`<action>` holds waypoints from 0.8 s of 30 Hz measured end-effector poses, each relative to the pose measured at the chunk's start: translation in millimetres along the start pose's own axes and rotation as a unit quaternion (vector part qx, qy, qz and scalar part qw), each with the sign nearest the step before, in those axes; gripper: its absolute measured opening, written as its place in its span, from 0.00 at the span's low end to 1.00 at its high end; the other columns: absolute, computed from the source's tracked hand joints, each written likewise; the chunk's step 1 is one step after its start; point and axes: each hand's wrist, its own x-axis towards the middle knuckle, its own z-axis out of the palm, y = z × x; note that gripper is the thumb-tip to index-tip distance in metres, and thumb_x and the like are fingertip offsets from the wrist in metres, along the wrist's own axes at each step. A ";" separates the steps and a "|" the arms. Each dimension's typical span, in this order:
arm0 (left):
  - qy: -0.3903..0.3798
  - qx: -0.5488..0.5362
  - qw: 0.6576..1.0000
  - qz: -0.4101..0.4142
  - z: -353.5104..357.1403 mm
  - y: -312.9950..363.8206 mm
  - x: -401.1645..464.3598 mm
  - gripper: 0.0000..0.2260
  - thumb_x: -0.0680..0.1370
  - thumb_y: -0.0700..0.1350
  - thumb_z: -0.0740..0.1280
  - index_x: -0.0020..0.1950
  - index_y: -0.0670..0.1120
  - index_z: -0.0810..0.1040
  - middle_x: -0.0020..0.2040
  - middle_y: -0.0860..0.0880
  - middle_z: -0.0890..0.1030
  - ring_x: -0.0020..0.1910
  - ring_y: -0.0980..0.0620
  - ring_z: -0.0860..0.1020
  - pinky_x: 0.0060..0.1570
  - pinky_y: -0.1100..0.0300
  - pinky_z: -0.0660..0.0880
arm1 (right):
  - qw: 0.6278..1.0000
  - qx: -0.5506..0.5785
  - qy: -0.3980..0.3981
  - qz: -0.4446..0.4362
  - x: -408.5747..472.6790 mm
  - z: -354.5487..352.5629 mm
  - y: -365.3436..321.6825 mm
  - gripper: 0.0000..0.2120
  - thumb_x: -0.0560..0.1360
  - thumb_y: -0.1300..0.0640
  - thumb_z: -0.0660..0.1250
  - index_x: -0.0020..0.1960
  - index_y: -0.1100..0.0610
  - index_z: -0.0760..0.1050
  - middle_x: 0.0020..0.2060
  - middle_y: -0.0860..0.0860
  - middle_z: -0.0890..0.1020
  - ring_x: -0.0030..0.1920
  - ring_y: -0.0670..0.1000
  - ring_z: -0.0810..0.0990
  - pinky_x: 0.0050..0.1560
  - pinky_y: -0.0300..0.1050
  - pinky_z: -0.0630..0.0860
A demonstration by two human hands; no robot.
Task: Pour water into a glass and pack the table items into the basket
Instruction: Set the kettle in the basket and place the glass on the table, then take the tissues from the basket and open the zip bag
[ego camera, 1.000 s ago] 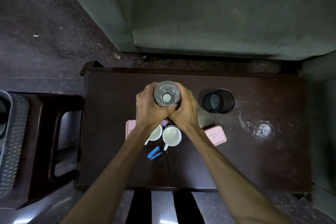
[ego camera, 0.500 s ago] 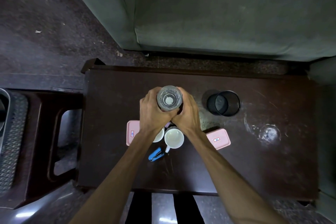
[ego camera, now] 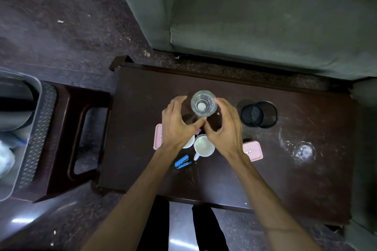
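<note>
left hand (ego camera: pixel 177 126): fingers spread, holding nothing, just left of glass (ego camera: pixel 203 103) | right hand (ego camera: pixel 223 126): loose, holding nothing, just right | mid frame, over table (ego camera: pixel 142 149)

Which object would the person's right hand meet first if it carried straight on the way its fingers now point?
Most likely the clear glass: the right hand is open beside it, fingers aimed up and left toward its side. Depth is hard to judge from above, so contact height is uncertain.
</note>
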 end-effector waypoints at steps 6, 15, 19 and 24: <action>0.045 0.022 0.999 0.008 -48.7 -18.5 -22.6 0.26 0.75 0.55 0.76 0.70 0.49 0.76 0.70 0.53 0.78 0.67 0.54 0.75 0.69 0.52 0.72 | 0.997 -0.006 0.052 -0.056 -9.4 7.9 -45.1 0.15 0.70 0.66 0.76 0.56 0.62 0.85 0.57 0.55 0.86 0.59 0.57 0.84 0.64 0.47 0.77; 0.007 0.134 0.991 0.019 -122.3 -74.4 -42.7 0.30 0.84 0.56 0.64 0.82 0.42 0.65 0.84 0.45 0.61 0.83 0.47 0.61 0.82 0.48 0.57 | 0.992 -0.044 -0.098 -0.072 -19.2 65.8 -137.1 0.17 0.76 0.59 0.75 0.64 0.60 0.83 0.64 0.56 0.84 0.66 0.57 0.81 0.68 0.49 0.73; 0.015 0.149 0.989 0.003 -145.7 -103.5 -55.8 0.30 0.85 0.56 0.61 0.82 0.43 0.64 0.85 0.44 0.60 0.84 0.46 0.59 0.83 0.48 0.54 | 0.981 -0.073 -0.144 -0.104 -30.1 92.5 -162.4 0.18 0.75 0.60 0.75 0.65 0.61 0.82 0.64 0.57 0.84 0.65 0.59 0.81 0.68 0.48 0.73; 0.057 0.123 0.991 -0.019 -183.7 -126.3 -78.2 0.27 0.84 0.53 0.63 0.80 0.43 0.68 0.82 0.44 0.66 0.82 0.46 0.63 0.82 0.48 0.57 | 0.968 -0.076 -0.161 -0.176 -44.0 123.7 -191.3 0.18 0.73 0.65 0.77 0.62 0.63 0.83 0.60 0.59 0.86 0.61 0.62 0.83 0.65 0.52 0.76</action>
